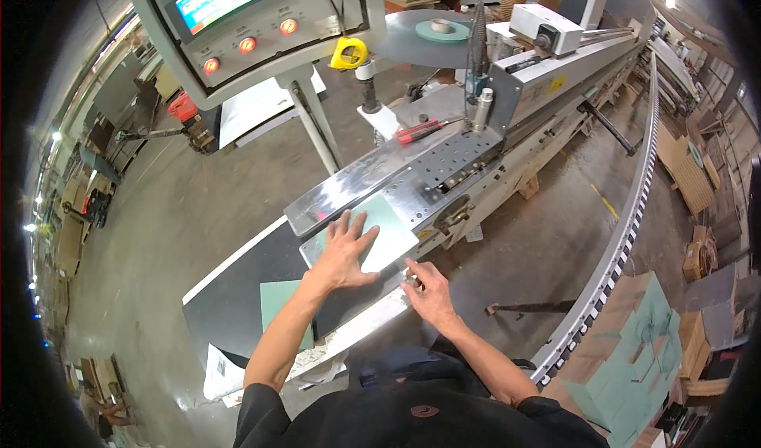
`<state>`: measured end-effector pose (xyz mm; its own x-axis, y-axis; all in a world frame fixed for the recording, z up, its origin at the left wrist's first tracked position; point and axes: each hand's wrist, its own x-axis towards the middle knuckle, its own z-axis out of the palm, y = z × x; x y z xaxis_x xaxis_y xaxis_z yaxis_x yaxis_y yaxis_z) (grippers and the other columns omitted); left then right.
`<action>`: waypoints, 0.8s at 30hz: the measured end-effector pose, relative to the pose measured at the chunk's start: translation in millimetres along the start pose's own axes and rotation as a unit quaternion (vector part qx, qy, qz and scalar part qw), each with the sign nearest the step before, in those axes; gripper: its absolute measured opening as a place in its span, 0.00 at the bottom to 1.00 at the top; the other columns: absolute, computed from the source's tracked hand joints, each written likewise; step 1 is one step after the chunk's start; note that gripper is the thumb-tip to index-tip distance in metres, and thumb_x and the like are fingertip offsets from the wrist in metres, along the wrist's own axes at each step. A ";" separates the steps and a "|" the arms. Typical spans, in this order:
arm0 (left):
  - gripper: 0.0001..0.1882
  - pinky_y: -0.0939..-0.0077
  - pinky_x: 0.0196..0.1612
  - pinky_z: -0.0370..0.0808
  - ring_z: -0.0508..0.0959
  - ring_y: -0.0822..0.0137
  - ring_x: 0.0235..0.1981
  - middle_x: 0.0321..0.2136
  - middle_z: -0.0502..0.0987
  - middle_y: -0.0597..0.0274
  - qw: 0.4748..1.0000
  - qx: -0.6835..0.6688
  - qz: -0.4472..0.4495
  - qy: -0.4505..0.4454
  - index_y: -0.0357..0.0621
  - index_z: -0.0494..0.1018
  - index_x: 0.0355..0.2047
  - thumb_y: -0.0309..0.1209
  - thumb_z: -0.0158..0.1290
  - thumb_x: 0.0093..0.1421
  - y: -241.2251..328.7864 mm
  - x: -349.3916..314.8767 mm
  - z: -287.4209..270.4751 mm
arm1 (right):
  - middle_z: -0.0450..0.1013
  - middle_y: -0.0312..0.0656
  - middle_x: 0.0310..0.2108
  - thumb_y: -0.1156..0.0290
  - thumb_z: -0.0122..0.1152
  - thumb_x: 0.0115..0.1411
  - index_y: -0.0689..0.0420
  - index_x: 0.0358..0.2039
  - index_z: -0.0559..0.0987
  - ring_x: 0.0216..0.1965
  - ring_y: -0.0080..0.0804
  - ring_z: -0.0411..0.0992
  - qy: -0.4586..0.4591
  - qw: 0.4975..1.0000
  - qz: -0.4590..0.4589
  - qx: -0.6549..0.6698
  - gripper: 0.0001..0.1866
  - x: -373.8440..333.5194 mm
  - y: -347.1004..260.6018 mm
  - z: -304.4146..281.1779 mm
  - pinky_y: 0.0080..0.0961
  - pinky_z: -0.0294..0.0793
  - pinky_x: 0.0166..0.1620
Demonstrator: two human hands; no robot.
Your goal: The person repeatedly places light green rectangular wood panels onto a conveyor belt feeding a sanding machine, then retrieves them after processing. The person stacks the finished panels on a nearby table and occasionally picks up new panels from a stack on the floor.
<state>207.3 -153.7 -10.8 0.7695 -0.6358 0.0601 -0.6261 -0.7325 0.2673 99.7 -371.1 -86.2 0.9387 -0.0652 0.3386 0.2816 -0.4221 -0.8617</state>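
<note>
Left hand (345, 254) splayed flat on pale panel (387, 220) at tabletop (230, 285)'s right end, right hand (430, 293) half-curled by near edge, grip unclear; this panel seems mid-process, green panel (279, 305) toward left end looks still to do.

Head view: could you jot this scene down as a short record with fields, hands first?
Left hand: fingers spread on a pale green board
Right hand: bent fingers near that board's right corner; grip unclear
Second board: green, lying on the dark tabletop
Console: lit screen, three glowing buttons
Tape measure: yellow, at the console's lower edge
</note>
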 end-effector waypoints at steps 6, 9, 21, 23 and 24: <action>0.38 0.36 0.67 0.56 0.55 0.34 0.71 0.66 0.64 0.39 0.995 -0.062 -0.004 0.084 0.44 0.77 0.55 0.49 0.69 0.44 -17.8 -2.0 25.2 | 0.74 0.43 0.41 0.72 0.73 0.54 0.60 0.63 0.73 0.29 0.30 0.70 0.026 0.999 0.029 -0.002 0.35 7.8 1.9 30.4 0.28 0.76 0.36; 0.40 0.37 0.67 0.56 0.55 0.33 0.70 0.66 0.63 0.38 0.992 -0.049 -0.024 0.115 0.45 0.78 0.55 0.53 0.69 0.45 -20.0 -8.9 34.5 | 0.74 0.47 0.45 0.70 0.74 0.54 0.60 0.67 0.66 0.32 0.32 0.70 0.038 0.997 0.072 0.002 0.42 8.8 -7.9 48.0 0.29 0.76 0.38; 0.38 0.42 0.66 0.58 0.63 0.36 0.67 0.63 0.67 0.36 0.968 -0.071 -0.134 0.198 0.35 0.73 0.58 0.41 0.69 0.49 -13.4 -82.5 58.8 | 0.66 0.65 0.56 0.52 0.75 0.55 0.68 0.73 0.41 0.51 0.60 0.73 0.041 0.994 0.046 -0.089 0.63 6.3 2.2 87.2 0.44 0.78 0.50; 0.38 0.43 0.67 0.57 0.63 0.37 0.67 0.63 0.67 0.37 0.967 -0.076 -0.123 0.211 0.34 0.71 0.59 0.38 0.69 0.49 -15.2 -82.3 64.8 | 0.66 0.62 0.56 0.56 0.76 0.54 0.65 0.74 0.40 0.50 0.54 0.74 0.054 0.995 0.042 -0.079 0.63 7.1 -3.0 87.4 0.42 0.78 0.49; 0.38 0.43 0.67 0.57 0.63 0.38 0.67 0.63 0.67 0.37 0.966 -0.078 -0.119 0.217 0.34 0.71 0.60 0.37 0.69 0.49 -16.0 -81.4 67.6 | 0.65 0.61 0.59 0.59 0.78 0.53 0.62 0.75 0.39 0.50 0.49 0.75 0.061 0.994 0.039 -0.084 0.64 6.9 -4.0 87.1 0.40 0.78 0.49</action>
<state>146.1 -106.7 -85.0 0.8908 -0.2676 0.3672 -0.4247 -0.7777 0.4635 122.3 -291.1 -113.3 0.9220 -0.2093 0.3256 0.1616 -0.5562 -0.8152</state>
